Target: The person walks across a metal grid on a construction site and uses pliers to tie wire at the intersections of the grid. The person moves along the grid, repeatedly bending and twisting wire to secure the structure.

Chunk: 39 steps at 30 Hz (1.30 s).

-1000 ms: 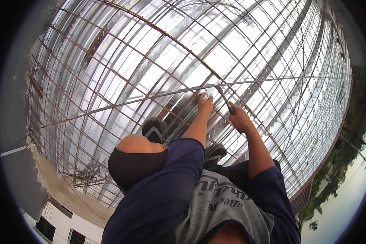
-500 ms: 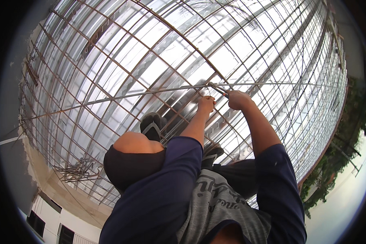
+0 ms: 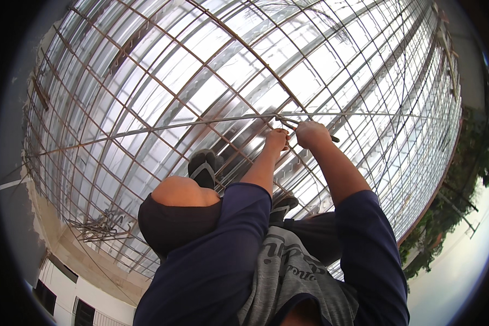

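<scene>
My right hand (image 3: 311, 134) is closed around the handles of a pair of pincers (image 3: 289, 124). A handle end sticks out past the hand on the right. The jaws meet the grid just under a long grey bar (image 3: 223, 119), near where rusty rebars (image 3: 291, 98) cross it. Just below the jaws, my left hand (image 3: 277, 139) pinches what looks like a thin tie wire, mostly hidden by the fingers. Both hands are close together over the rebar mesh (image 3: 201, 66).
Shiny ribbed metal decking (image 3: 304, 76) lies beneath the mesh. My sandalled foot (image 3: 203, 167) rests among the bars. Bent rebar pieces (image 3: 100, 225) are heaped at the lower left, near a rough wall edge (image 3: 43, 217). Trees (image 3: 445, 217) stand beyond the right edge.
My right hand has shifted slightly left toward my left hand, and the pincers have turned so that a handle end now shows to its right. My left hand has barely moved.
</scene>
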### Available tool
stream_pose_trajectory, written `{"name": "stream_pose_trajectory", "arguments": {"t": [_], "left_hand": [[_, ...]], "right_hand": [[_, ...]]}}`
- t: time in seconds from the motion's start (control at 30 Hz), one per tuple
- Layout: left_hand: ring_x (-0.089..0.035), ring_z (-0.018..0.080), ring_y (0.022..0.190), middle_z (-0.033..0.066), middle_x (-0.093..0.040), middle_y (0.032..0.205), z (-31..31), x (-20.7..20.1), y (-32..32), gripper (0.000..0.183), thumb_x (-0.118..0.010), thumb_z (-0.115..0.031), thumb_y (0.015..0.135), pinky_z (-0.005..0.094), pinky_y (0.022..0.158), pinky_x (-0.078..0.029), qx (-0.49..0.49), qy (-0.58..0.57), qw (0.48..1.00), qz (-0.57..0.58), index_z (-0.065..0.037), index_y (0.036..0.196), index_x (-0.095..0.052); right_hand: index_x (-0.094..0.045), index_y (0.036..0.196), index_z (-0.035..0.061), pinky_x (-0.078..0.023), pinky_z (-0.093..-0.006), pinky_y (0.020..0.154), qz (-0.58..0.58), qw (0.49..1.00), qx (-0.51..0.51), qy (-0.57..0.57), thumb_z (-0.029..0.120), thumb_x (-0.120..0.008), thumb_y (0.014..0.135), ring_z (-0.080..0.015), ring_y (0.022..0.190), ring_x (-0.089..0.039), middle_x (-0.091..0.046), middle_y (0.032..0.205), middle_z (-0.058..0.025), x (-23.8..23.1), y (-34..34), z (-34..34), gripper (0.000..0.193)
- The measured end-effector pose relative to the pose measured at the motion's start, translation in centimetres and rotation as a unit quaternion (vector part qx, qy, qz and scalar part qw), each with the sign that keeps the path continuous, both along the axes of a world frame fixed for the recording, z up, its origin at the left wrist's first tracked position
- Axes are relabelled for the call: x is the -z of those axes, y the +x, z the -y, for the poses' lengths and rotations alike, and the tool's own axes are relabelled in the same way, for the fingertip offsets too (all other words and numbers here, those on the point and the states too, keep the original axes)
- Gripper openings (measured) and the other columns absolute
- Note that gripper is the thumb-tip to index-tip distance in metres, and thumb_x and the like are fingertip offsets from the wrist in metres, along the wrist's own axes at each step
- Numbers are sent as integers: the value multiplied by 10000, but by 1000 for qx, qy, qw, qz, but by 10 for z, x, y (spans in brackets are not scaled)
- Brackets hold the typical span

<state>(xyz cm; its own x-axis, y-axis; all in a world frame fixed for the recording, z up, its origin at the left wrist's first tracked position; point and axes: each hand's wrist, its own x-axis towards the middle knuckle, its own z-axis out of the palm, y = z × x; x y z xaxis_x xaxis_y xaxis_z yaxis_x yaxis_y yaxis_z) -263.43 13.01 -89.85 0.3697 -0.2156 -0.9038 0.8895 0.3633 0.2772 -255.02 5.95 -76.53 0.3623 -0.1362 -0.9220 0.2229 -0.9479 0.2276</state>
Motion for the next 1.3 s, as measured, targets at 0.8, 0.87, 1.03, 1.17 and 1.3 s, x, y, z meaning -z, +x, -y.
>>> {"name": "stream_pose_trajectory", "arguments": {"t": [0.8,0.87,1.03,1.17,1.3], "left_hand": [[-617,273,868,126,-613,963,-42,-9,-3,515,-590,-445,880,459,770,-528,-142,-296,942,-71,-45,1179,-465],[-622,271,859,126,-621,965,-32,-27,11,482,-588,-413,880,456,786,-534,-135,-287,945,-74,-48,1172,-473],[-596,234,698,95,-585,812,-4,6,6,222,-563,-193,894,460,773,-547,-210,-320,920,-85,-20,1020,-504],[-518,213,605,79,-514,724,37,-11,15,101,-515,-126,909,450,681,-530,-312,-212,920,-107,-36,911,-469],[-513,210,617,85,-493,728,51,-18,20,95,-496,-120,917,447,646,-532,-343,-148,921,-106,-42,885,-452]], "right_hand": [[-586,990,60,-488,-347,605,-121,530,749,378,288,-698,843,-158,651,-591,-598,740,-39,14,-81,20,294],[-556,1028,57,-508,-356,616,-114,455,788,398,309,-710,833,-163,669,-610,-610,769,-46,27,-98,24,354],[-556,1027,-16,-548,-345,524,-140,778,570,224,329,-774,738,-221,620,-664,-629,747,-90,4,-59,34,501],[-541,1087,-31,-532,-441,730,248,953,162,70,197,-633,765,-306,863,-662,-618,942,-164,-5,-83,25,405],[-550,985,-3,-513,-459,768,266,953,142,31,113,-544,816,-352,901,-642,-614,938,-196,-2,-78,28,205]]}}
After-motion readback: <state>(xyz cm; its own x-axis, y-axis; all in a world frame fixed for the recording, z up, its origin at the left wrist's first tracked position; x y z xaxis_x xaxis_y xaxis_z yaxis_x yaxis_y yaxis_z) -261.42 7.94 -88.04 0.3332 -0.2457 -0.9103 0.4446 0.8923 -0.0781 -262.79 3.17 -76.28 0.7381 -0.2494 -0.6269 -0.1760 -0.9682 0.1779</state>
